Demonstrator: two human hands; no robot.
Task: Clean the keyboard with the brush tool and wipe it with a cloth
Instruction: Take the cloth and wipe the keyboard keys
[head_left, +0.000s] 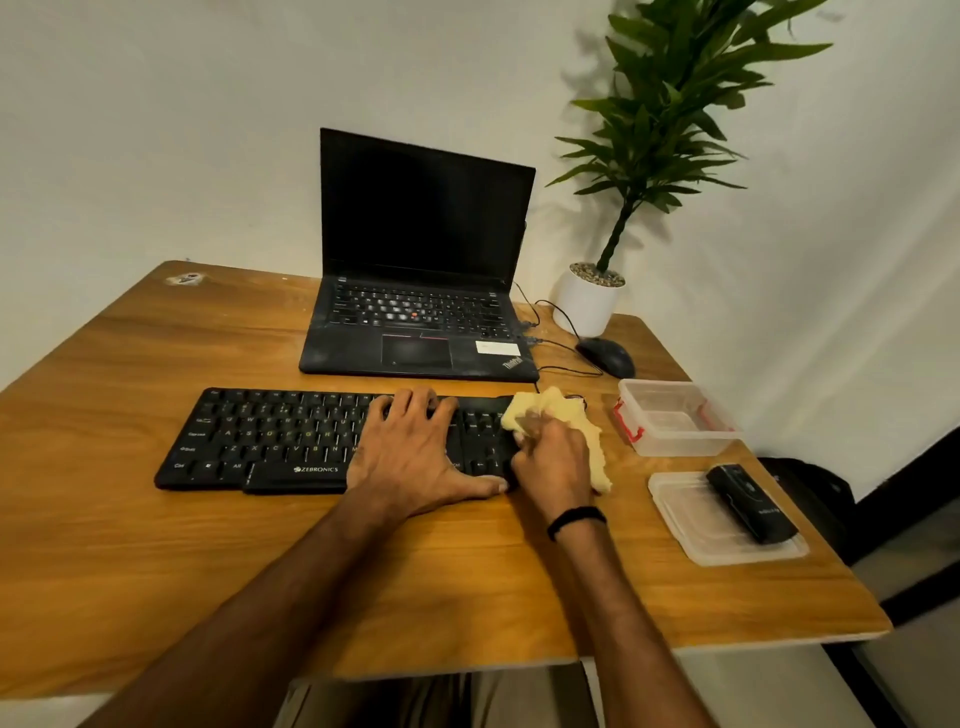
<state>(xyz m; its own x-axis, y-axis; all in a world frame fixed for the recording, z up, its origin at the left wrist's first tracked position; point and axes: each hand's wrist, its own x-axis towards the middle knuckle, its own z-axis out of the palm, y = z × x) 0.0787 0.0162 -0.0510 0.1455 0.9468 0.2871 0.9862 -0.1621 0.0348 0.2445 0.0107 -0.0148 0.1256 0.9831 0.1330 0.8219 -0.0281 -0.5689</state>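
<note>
Cloth (551, 409), yellow and bunched, is being gripped in the right hand (553, 462) and is pressing on the right end of the black keyboard (270, 441), over the number keys. Left hand (410, 452) is lying flat with fingers spread and released on the keys right of middle, thumb along the front edge, pinning the keyboard to the worktop (156, 545). Keyboard is sitting just in front of the laptop (421, 260). Brush tool (750, 504) is lying on a clear lid (691, 540) at the right, neither hand touching it. Doing this well, I'd judge, is calling for short strokes along the key rows, light pressure, and the left hand bracing so nothing is sliding. Both forearms are reaching in from below, the right wrist bending inward.
</note>
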